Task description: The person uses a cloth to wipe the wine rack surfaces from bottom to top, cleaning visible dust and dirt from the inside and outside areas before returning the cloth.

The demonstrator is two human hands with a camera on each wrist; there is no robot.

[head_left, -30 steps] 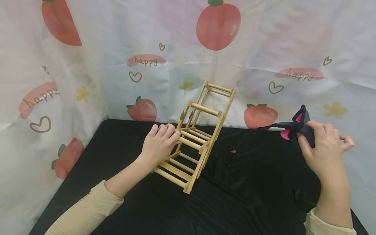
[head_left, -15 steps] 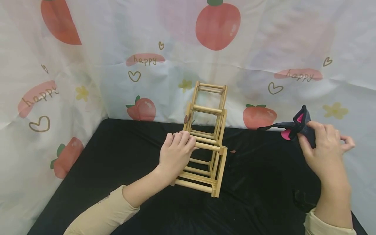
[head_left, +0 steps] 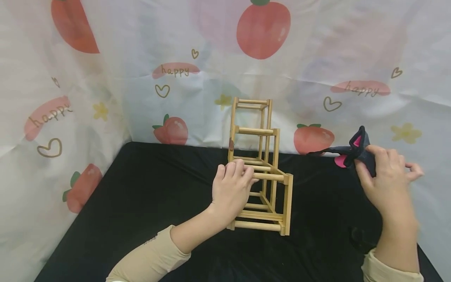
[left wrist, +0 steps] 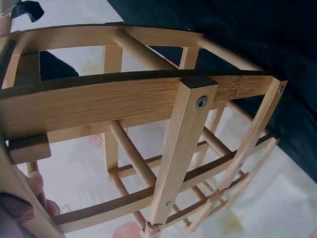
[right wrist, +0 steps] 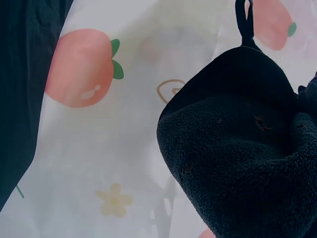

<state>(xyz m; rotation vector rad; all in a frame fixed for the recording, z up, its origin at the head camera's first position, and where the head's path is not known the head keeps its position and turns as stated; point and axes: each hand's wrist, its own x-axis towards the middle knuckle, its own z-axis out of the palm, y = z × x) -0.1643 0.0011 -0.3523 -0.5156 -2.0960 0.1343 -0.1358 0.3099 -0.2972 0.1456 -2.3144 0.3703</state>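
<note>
In the head view, a stepped wooden rack (head_left: pixel 287 207) of slats and round rods stands on black cloth in the middle. My left hand (head_left: pixel 230 188) grips its middle level by the left end of the front rod; the fingertips are partly hidden. The left wrist view shows the rack's slats (left wrist: pixel 183 148) close up, with some fingers (left wrist: pixel 34 183) at lower left. At the right, my right hand (head_left: pixel 389 184) pinches a dark fuzzy cloth (head_left: pixel 367 158) with pink patches and a pointed, ear-like corner. A loop (right wrist: pixel 243 22) tops the cloth in the right wrist view.
A black cloth (head_left: pixel 162 184) covers the table. White printed curtains (head_left: pixel 208 39) rise behind it and on the left, close to the rack's back. A small dark object (head_left: pixel 359 237), hard to make out, lies near my right forearm.
My left hand has moved the rack rightward and turned it from slanting to nearly facing me. A small reddish bit on the table is now out of sight. My right hand barely moves.
</note>
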